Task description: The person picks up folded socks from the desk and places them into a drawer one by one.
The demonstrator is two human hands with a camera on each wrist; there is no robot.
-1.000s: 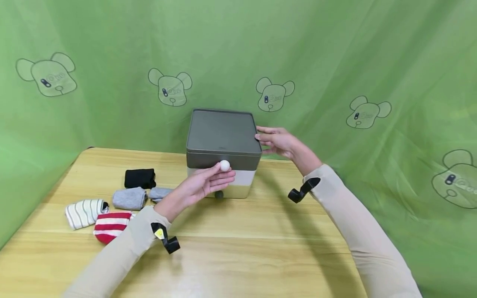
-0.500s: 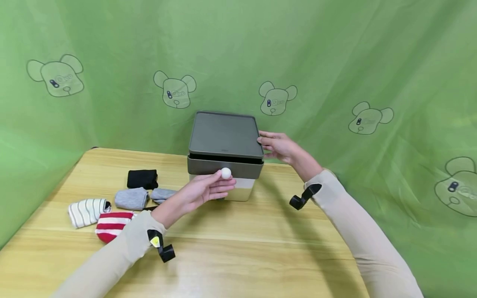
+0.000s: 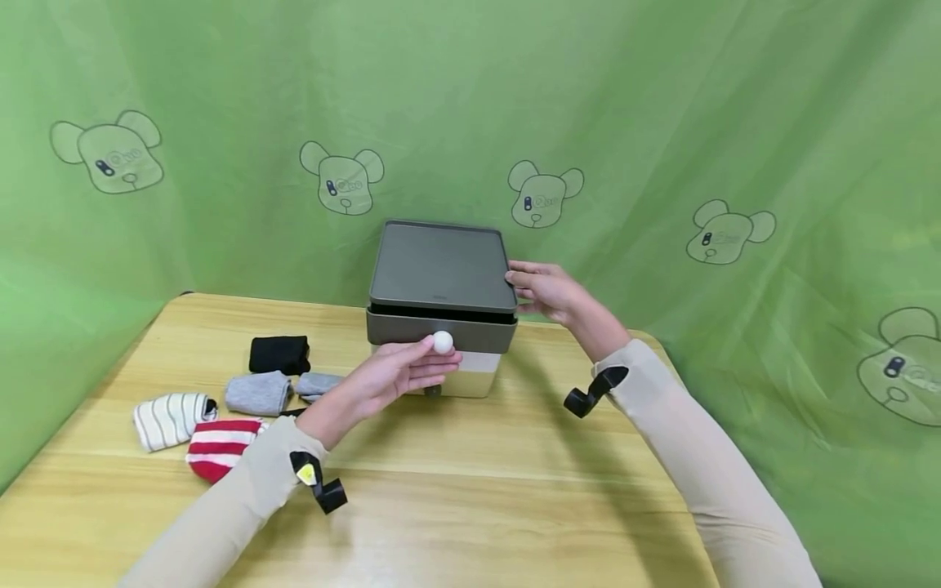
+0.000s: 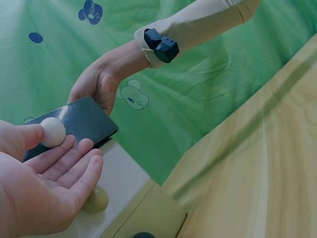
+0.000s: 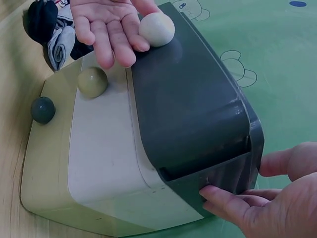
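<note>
At the table's back stands a small drawer box with a dark grey top (image 3: 444,261). Its dark top drawer (image 3: 397,329) is pulled out a little, leaving a narrow dark gap under the lid. My left hand (image 3: 375,380) pinches that drawer's round white knob (image 3: 443,342) between thumb and forefinger, the other fingers extended below. My right hand (image 3: 551,291) rests against the box's right side, thumb by the lid's edge and fingers (image 5: 225,201) fairly straight on the side wall. Lower down, the white middle drawer has an olive knob (image 5: 92,82) and the beige bottom one a dark knob (image 5: 43,110).
Left of the box lie several folded socks: a black one (image 3: 279,354), grey ones (image 3: 259,392), a white striped one (image 3: 169,420) and a red-and-white one (image 3: 220,445), partly behind my left sleeve. A green curtain (image 3: 441,106) hangs behind the wooden table (image 3: 470,514).
My left hand has drawn the top drawer slightly toward me by its knob, and a gap has appeared under the lid. The right hand has stayed at the box's side.
</note>
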